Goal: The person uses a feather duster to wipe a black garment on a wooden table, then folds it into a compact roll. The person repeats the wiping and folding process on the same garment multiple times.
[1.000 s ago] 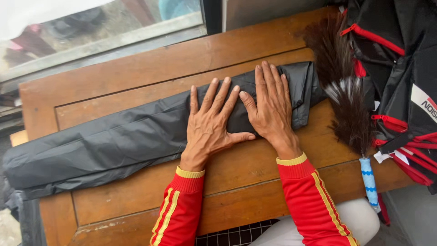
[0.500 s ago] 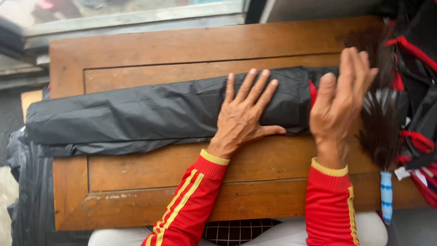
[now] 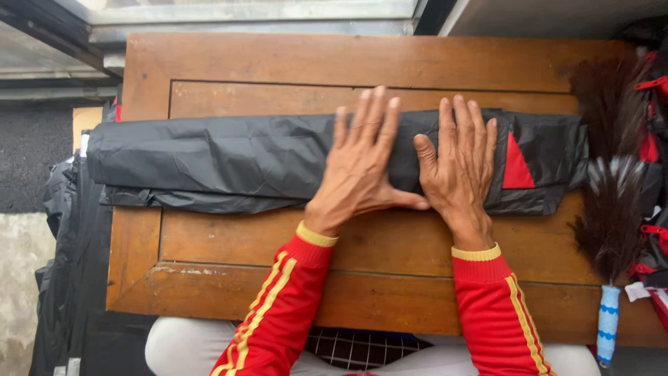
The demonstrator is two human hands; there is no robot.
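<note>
Wooden table bears a folded black sheet; left hand and right hand press it, fingers spread (nothing held). The slick fold may spring open.

- We see a black folded cloth with a red triangle.
- We see a brown wooden table.
- Our sleeves are red with yellow stripes.
- The duster is dark brown and white, with a blue handle.
</note>
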